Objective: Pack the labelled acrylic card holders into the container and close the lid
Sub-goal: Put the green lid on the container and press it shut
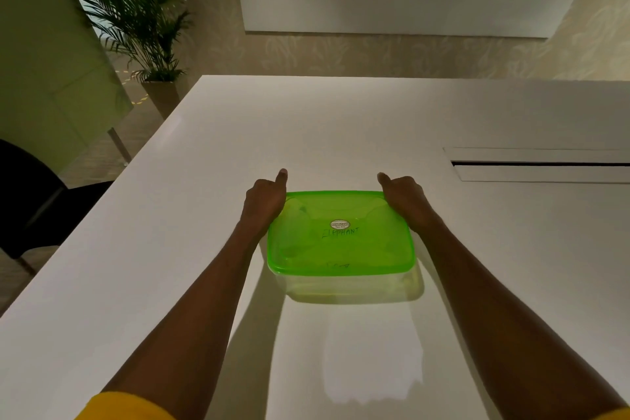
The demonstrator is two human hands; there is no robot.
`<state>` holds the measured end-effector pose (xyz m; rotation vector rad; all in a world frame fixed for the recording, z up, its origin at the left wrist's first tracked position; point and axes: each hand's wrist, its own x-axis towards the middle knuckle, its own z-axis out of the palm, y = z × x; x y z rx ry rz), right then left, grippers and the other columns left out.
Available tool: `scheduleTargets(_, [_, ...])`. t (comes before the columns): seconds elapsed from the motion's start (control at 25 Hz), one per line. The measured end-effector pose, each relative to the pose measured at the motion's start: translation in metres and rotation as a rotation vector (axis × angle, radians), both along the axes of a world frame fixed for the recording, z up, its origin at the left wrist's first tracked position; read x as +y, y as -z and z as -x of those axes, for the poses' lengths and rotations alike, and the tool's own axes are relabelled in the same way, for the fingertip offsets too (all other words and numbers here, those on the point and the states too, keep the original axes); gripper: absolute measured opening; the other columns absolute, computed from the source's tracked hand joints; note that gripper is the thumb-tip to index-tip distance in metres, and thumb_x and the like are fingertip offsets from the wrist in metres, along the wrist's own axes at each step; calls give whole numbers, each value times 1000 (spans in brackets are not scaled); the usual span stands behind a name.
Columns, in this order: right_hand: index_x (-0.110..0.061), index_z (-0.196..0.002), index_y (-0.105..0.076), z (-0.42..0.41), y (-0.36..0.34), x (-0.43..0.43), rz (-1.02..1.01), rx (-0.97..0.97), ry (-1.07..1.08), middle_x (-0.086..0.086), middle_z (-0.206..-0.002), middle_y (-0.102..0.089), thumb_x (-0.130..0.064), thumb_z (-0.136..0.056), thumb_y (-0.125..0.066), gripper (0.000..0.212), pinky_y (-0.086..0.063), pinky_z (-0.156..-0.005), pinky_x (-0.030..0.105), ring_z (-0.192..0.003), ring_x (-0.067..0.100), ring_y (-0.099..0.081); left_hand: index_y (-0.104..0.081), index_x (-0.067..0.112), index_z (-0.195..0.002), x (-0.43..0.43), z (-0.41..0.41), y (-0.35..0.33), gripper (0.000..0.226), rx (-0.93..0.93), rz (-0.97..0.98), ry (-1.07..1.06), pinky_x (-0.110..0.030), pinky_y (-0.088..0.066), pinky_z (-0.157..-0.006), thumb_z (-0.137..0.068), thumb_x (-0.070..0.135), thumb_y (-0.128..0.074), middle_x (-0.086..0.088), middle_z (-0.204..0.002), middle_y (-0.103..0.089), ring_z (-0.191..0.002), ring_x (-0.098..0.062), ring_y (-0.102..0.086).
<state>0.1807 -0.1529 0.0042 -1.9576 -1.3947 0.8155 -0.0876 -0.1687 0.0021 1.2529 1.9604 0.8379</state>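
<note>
One container (351, 286), one green lid (341, 232), two hands, one plant (136, 10)

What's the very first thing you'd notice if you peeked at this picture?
The bright green lid jumps out first, sitting on a clear container in the middle of the white table, with "ELEPHANT" written on it by hand. Next, the left hand and right hand grip the lid's far corners, thumbs sticking out. A leafy potted palm stands on the floor at the far left.
</note>
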Motion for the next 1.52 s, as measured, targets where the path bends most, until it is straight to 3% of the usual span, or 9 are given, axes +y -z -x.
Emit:
scheduleTargets(0.12, [-12,-82,-62,-7,1,-22,36,-123,-41,19,-96,-71,-63,-90,-50,53,-53,-88,41,-96,35,-67,-66,3,-102,-22,2,3,67,113,26,5,-45,-50,-97,-100,65,-41,-23,-116,-69,-112,-40,-63])
scheduleTargets(0.2, [-15,-85,-60,-11,0,-47,59,-148,-28,19,-97,-72,-73,-77,-51,59,-59,-86,47,-95,38,-70,-63,4,-111,-44,4,6,68,188,38,-8,-46,-53,-93,-98,67,-43,-22,-117,-68,-110,-41,-64])
scheduleTargets(0.44, [-17,-82,-55,-9,3,-117,72,-166,76,14,-85,-72,-83,-79,-42,67,-61,-76,48,-71,36,-73,-48,13,-87,-110,-5,2,56,60,64,-44,-47,-65,-62,-99,68,-42,-11,-92,-61,-68,-33,-70])
scheduleTargets(0.72, [-11,-82,-52,9,3,-144,74,-28,163,13,-71,-68,-71,-95,-31,65,-59,-47,38,-40,24,-67,-46,10,-80,-138,-19,6,60,-10,0,-153,-45,-61,-46,-101,66,-38,-18,-79,-64,-47,-35,-69])
scheduleTargets(0.88, [-1,-79,-52,10,9,-148,2,165,217,11,-62,-57,-66,-97,-42,68,-46,-37,26,-36,23,-60,-46,-2,-81,-142,-21,7,67,-41,-85,-177,-41,-57,-41,-103,60,-43,-19,-62,-58,-36,-30,-64])
scheduleTargets(1.16, [0,-71,-41,13,17,-147,-126,215,265,18,-54,-45,-60,-96,-53,67,-33,-32,21,-28,23,-44,-56,-3,-87,-139,-23,11,63,-96,-91,-195,-34,-50,-45,-106,55,-38,-23,-73,-58,-37,-30,-66])
scheduleTargets(1.28, [-11,-67,-39,12,22,-149,-90,215,275,12,-56,-48,-63,-98,-43,61,-40,-37,26,-36,27,-54,-55,-1,-86,-140,-19,15,67,-73,-57,-200,-37,-54,-48,-103,61,-39,-18,-71,-58,-54,-41,-66])
scheduleTargets(1.36, [-15,-76,-50,7,20,-151,-26,89,264,7,-69,-63,-69,-96,-37,59,-52,-54,34,-61,31,-65,-56,9,-89,-138,-16,15,62,123,-64,-208,-42,-55,-66,-101,66,-36,-10,-79,-65,-72,-39,-64])
scheduleTargets(1.52, [-23,-118,-57,5,7,-145,-292,-135,208,2,-109,-67,-62,-96,-40,48,-53,-86,40,-106,28,-64,-55,25,-136,-124,-14,5,47,214,-359,-75,-44,-51,-97,-102,55,-45,-8,-135,-63,-121,-30,-61])
